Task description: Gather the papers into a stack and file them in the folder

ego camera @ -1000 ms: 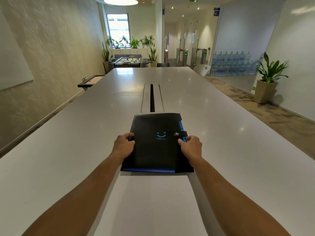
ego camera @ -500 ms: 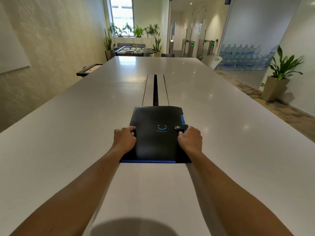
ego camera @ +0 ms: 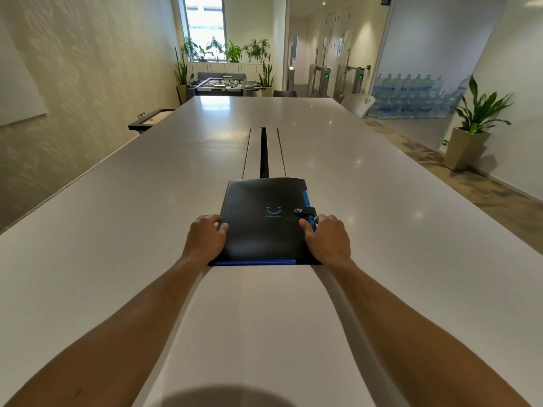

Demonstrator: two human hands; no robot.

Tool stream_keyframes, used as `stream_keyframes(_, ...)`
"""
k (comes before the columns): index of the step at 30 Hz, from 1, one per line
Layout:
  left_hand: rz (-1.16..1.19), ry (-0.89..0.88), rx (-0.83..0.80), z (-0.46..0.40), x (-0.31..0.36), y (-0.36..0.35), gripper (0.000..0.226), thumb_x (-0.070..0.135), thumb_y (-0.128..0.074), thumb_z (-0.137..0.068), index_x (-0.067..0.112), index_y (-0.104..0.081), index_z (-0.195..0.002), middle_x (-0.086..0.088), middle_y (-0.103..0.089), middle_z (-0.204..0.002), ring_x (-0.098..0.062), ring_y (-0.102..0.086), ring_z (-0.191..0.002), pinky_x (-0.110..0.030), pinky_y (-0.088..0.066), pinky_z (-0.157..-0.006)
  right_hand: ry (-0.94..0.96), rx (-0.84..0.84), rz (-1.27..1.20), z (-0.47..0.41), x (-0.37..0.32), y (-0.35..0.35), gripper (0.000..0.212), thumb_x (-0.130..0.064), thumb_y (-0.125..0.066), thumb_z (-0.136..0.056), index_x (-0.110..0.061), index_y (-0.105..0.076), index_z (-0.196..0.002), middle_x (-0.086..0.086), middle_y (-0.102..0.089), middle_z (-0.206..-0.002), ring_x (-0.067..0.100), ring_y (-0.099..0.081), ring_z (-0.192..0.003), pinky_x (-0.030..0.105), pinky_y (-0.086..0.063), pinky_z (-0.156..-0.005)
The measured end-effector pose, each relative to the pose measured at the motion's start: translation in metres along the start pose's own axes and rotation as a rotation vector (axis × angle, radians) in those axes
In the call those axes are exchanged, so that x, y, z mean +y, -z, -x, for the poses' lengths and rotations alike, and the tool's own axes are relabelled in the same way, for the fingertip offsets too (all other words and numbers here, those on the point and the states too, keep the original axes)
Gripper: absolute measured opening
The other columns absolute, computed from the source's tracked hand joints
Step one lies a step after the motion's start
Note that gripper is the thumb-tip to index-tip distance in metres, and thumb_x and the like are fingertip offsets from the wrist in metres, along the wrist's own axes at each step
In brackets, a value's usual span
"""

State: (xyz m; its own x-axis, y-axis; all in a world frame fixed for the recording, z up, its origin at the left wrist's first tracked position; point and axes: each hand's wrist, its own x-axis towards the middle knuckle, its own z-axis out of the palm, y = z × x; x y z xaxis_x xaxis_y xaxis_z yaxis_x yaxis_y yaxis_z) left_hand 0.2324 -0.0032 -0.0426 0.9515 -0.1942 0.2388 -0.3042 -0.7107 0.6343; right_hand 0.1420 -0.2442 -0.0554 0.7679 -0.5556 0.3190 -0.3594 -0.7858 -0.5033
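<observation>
1. Head view: the folder (ego camera: 264, 220) is lying flat and closed on the white table (ego camera: 117, 230), just short of the dark cable slot (ego camera: 264, 151), with its snap strap (ego camera: 304, 211) fastened over the right edge.
2. The left hand (ego camera: 205, 239) is resting curled against the folder's left edge, and the right hand (ego camera: 329, 239) is doing likewise on the right edge, thumb lying on the cover below the strap. Neither is gripping anything else; together they are probably steadying or squaring the folder.
3. No loose papers are showing on the table. Blue edges are peeking from the near and right sides, but whether the papers are sitting inside, I cannot tell.
</observation>
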Motion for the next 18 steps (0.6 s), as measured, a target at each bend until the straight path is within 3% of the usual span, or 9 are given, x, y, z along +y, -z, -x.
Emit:
stream_keyframes(4,0.017,-0.008,0.026,0.038,0.005,0.014,0.032,0.021,-0.058,-0.096,0.004,-0.065,-0.122,-0.015,-0.063,-0.124,-0.029,-0.059,-0.112,-0.027,-0.041,-0.089,0.106,0.062,0.111,0.04,0.003,0.019,0.045,-0.054,-0.047,-0.094,-0.012,-0.063,-0.096,0.004,-0.065,-0.091,0.017,-0.055,-0.084,0.033,-0.05,-0.074)
stream_keyframes(7,-0.005,-0.057,0.004,0.077,0.008,0.023,0.038,0.025,-0.057,-0.095,0.007,-0.06,-0.129,-0.01,-0.06,-0.129,-0.026,-0.058,-0.115,-0.029,-0.043,-0.094,0.16,0.062,0.139,0.072,0.002,0.041,0.043,-0.054,-0.046,-0.094,-0.014,-0.062,-0.091,0.002,-0.064,-0.089,0.018,-0.055,-0.085,0.033,-0.049,-0.075)
stream_keyframes(11,-0.065,-0.162,-0.011,0.13,0.007,0.031,0.044,0.028,-0.059,-0.093,0.006,-0.057,-0.132,-0.01,-0.058,-0.133,-0.026,-0.057,-0.118,-0.031,-0.043,-0.098,0.357,0.133,0.188,0.119,0.007,0.069,0.031,-0.037,-0.072,-0.083,-0.007,-0.068,-0.091,0.011,-0.068,-0.087,0.03,-0.065,-0.085,0.042,-0.056,-0.072)
stream_keyframes(13,-0.156,-0.208,-0.058,0.152,0.006,0.033,0.05,0.033,-0.057,-0.094,0.005,-0.053,-0.136,-0.013,-0.053,-0.141,-0.027,-0.049,-0.13,-0.039,-0.04,-0.107,0.299,0.04,0.204,0.14,0.013,0.078,0.044,-0.041,-0.065,-0.088,-0.004,-0.066,-0.112,0.016,-0.068,-0.111,0.034,-0.061,-0.109,0.045,-0.051,-0.091)
stream_keyframes(15,-0.237,-0.253,-0.07,0.171,0.006,0.036,0.057,0.04,-0.054,-0.095,0.006,-0.048,-0.141,-0.013,-0.044,-0.149,-0.028,-0.038,-0.139,-0.044,-0.034,-0.112,0.194,-0.076,0.234,0.159,0.021,0.085,0.063,-0.051,-0.044,-0.096,-0.005,-0.048,-0.139,0.013,-0.051,-0.143,0.029,-0.04,-0.137,0.041,-0.032,-0.112)
stream_keyframes(18,-0.341,-0.25,-0.068,0.186,0.01,0.043,0.067,0.049,-0.044,-0.097,0.009,-0.035,-0.148,-0.011,-0.027,-0.159,-0.025,-0.018,-0.148,-0.045,-0.017,-0.118,0.153,-0.112,0.268,0.174,0.028,0.099,0.073,-0.058,-0.028,-0.098,-0.009,-0.026,-0.152,0.009,-0.024,-0.16,0.024,-0.014,-0.149,0.042,-0.013,-0.118)
